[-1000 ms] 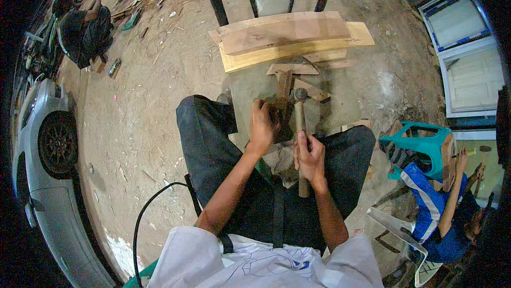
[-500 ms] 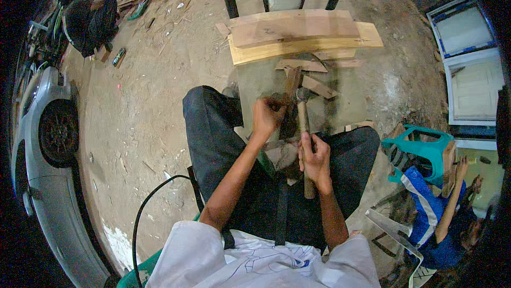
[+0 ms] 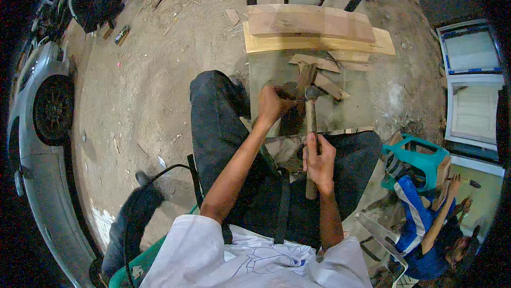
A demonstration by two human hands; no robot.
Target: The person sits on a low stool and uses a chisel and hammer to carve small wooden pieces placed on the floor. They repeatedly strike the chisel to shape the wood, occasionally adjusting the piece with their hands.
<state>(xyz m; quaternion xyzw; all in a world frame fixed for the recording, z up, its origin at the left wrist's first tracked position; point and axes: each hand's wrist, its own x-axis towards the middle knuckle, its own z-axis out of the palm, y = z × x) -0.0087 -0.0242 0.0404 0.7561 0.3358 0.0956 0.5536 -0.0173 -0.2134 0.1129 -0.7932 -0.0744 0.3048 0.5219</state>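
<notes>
My right hand is wrapped round the wooden handle of a hammer, whose metal head points away from me. Just left of the hammer head, my left hand is closed, its fingertips against a dark piece that is too shadowed to make out. A narrow brown wood piece stands out beyond the hammer head, close to my left fingers. Several short wood offcuts lie behind it on a pale low surface between my knees.
Two longer boards lie stacked at the far side. A grey car stands at left. At right, a person in blue works beside a teal plastic stool. Another person's dark leg is behind my left side.
The view has shifted, so the boards and my hands appear further right. A person's dark leg has come into view at lower left. Both hands keep their grip.
</notes>
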